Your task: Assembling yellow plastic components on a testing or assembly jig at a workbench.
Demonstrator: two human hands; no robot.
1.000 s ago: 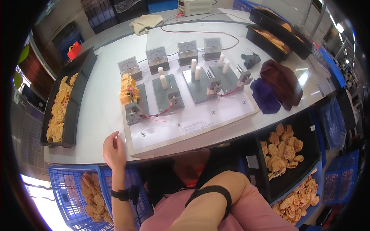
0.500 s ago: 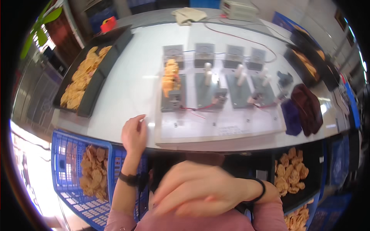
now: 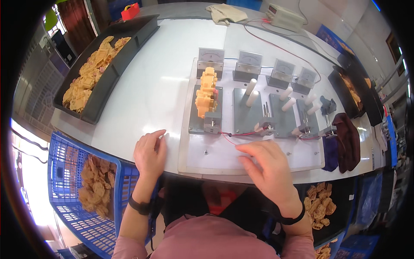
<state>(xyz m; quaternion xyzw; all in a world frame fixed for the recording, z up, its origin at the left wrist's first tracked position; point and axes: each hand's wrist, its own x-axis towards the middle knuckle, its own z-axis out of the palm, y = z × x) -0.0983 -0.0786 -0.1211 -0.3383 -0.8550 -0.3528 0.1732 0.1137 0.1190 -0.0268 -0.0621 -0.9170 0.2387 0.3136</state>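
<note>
My left hand (image 3: 149,152) lies at the front edge of the white table (image 3: 133,93), left of the test board, its fingers loosely bent and holding nothing. Over the front of the board (image 3: 220,159), my right hand (image 3: 271,169) is open, thumb and fingers apart, with nothing between them. A yellow plastic part (image 3: 207,93) sits on the leftmost grey fixture (image 3: 197,116), under a dial meter (image 3: 211,57). The other fixtures carry white pegs (image 3: 252,98) and bear no yellow part. Thin red wires (image 3: 241,134) run between the small grey blocks (image 3: 212,122).
A black tray of yellow parts (image 3: 92,69) stands at left, another tray (image 3: 351,93) at right. Below the edge are a blue crate (image 3: 64,196) and a black bin (image 3: 340,216), both holding tan parts. Dark cloths (image 3: 346,144) lie right of the board; a power unit (image 3: 284,17) stands behind.
My right hand has moved from in front of my body forward and right, over the board's front edge. My left hand stays at the table edge. The whole view has shifted slightly.
</note>
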